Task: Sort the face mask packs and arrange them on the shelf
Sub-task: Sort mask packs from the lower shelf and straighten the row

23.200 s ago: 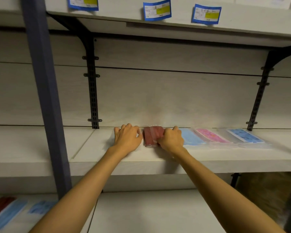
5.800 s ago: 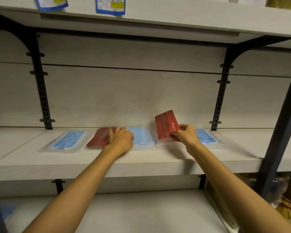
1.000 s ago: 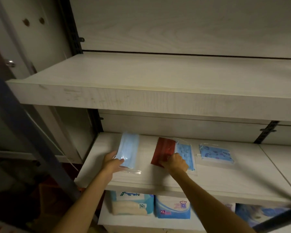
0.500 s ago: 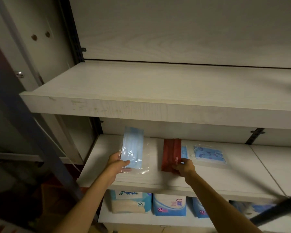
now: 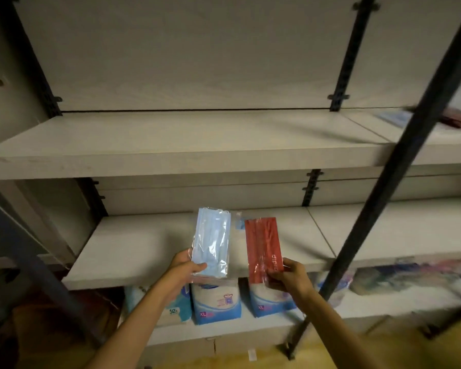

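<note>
My left hand grips the lower end of a light blue face mask pack in clear wrap, held upright in front of the lower shelf. My right hand holds a red face mask pack by its bottom edge, also upright, beside the blue one. A sliver of another blue pack shows between them. Blurred blue and red packs lie on the upper shelf at far right.
A dark metal post slants across the right side in front of the shelves. Another dark post stands at the left. White-and-blue packaged goods fill the bottom shelf below my hands. Black wall brackets hold the shelves.
Both hands have lifted their packs off the lower shelf and drawn them back toward me. The view has swung right, and the patterned blue packs on the shelf are no longer seen.
</note>
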`<control>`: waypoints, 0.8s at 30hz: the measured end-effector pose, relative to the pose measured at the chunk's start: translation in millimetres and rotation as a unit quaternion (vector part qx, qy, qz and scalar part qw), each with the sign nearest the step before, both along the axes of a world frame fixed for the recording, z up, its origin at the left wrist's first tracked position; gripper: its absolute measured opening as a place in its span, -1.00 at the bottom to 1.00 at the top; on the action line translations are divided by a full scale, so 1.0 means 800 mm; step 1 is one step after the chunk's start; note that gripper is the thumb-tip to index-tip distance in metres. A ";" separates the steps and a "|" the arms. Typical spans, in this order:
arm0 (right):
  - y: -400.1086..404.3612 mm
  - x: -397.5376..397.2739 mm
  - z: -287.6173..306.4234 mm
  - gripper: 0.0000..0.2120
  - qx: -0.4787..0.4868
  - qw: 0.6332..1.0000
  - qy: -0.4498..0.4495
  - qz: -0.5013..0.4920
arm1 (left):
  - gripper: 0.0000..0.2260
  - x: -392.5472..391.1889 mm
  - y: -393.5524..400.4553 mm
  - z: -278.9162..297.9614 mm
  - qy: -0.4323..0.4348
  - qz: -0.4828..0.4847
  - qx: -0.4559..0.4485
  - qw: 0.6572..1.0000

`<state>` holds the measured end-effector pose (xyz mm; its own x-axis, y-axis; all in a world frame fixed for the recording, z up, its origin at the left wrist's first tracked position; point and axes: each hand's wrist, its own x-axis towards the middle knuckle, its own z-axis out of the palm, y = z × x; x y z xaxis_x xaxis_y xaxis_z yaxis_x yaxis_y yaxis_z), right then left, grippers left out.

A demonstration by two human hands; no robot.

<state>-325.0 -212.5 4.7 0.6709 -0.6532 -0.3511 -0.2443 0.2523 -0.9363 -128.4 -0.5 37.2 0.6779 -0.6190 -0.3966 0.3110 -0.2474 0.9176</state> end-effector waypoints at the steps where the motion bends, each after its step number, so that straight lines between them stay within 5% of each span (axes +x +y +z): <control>1: -0.004 -0.026 0.004 -0.79 -0.005 1.000 -0.006 0.003 | -0.75 -0.026 -0.008 0.005 -0.006 0.001 0.001 1.000; 14: -0.086 -0.345 0.089 -0.81 -0.063 0.996 -0.054 -0.024 | -0.67 -0.340 -0.130 0.046 -0.048 -0.057 -0.062 0.995; 24: -0.188 -0.460 0.170 -0.80 -0.094 0.987 -0.114 -0.060 | -0.64 -0.460 -0.262 0.138 -0.168 -0.073 -0.105 0.978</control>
